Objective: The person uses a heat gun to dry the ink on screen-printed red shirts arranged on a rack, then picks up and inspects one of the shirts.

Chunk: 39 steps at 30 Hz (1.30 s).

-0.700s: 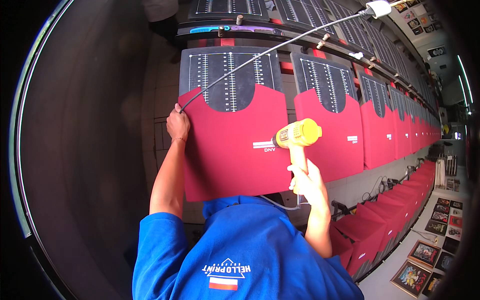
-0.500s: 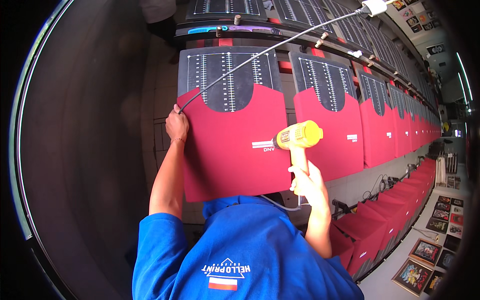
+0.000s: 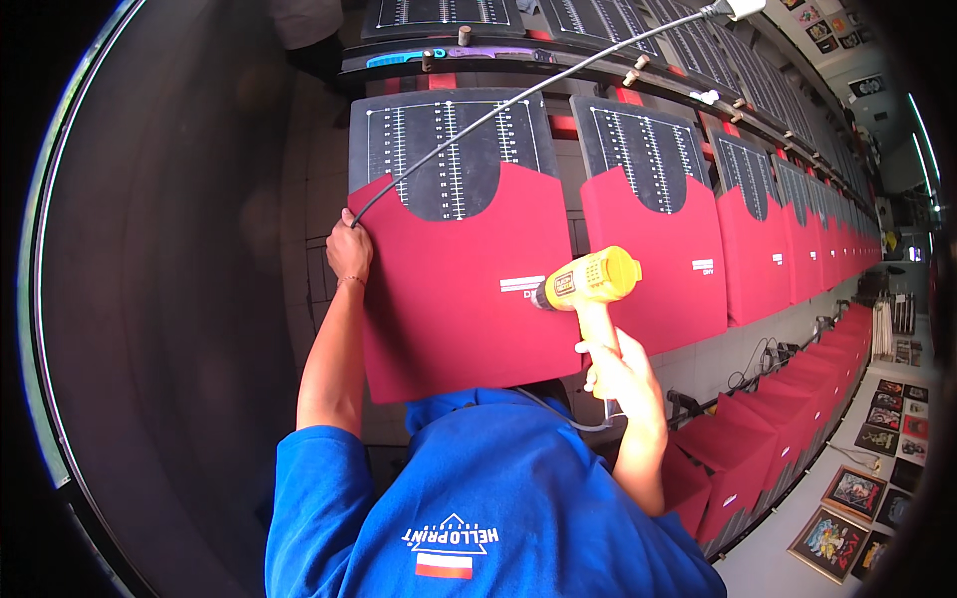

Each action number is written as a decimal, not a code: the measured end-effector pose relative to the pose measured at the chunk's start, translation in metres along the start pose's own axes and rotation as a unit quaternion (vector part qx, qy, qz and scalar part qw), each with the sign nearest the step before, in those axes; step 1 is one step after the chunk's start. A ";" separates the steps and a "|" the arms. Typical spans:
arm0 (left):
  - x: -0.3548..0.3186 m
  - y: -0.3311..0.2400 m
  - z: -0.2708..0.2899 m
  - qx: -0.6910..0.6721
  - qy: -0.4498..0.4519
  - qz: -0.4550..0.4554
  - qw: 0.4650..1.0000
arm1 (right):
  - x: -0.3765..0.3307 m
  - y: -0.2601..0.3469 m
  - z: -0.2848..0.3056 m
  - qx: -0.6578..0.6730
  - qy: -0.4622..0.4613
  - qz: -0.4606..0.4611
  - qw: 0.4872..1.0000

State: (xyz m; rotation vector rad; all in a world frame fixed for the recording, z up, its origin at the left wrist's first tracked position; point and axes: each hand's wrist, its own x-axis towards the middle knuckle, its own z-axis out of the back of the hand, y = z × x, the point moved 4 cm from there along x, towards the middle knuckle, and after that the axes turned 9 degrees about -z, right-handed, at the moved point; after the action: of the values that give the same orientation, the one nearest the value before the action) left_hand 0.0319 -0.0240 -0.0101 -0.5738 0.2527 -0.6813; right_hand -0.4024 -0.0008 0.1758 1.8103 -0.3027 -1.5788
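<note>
A dark red cut fabric piece (image 3: 449, 309) with a curved neckline lies on a black ruled board (image 3: 424, 179) in front of me. My right hand (image 3: 630, 379) is wrapped round the handle of a yellow heat gun (image 3: 598, 274). Its dark nozzle points left, over the small white print (image 3: 520, 287) on the fabric and hiding part of it. At the fabric's upper left edge, my left hand (image 3: 349, 251) is closed on a dark cord (image 3: 469, 125), which stretches up and right across the board. Its fingers are partly hidden.
More boards with red fabric pieces (image 3: 648, 269) run away to the right. Beyond a dark rail (image 3: 588, 68) stands another row of black boards (image 3: 444, 14). Further red pieces (image 3: 738, 448) line the lower right. A pale cable (image 3: 573, 423) hangs near my right wrist.
The heat gun has tilted, its nozzle shifting slightly left and down, over part of the print. My left hand keeps its place at the fabric edge, still on the cord.
</note>
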 end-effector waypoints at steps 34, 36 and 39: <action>0.002 0.010 -0.021 -0.001 0.030 -0.172 0.985 | 0.004 -0.009 -0.008 0.001 0.010 0.006 1.000; -0.014 0.028 -0.034 -0.054 0.032 -0.255 0.965 | -0.001 -0.007 -0.001 -0.019 -0.028 0.042 0.999; -0.031 0.061 -0.031 -0.034 0.091 -0.258 0.961 | 0.020 -0.024 -0.013 -0.101 -0.100 0.130 0.981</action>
State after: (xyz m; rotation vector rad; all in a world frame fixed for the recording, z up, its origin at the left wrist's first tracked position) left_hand 0.0283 0.0217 -0.0694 -0.6492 0.3016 -1.2397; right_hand -0.3926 0.0093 0.1447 1.3982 -0.4371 -1.5455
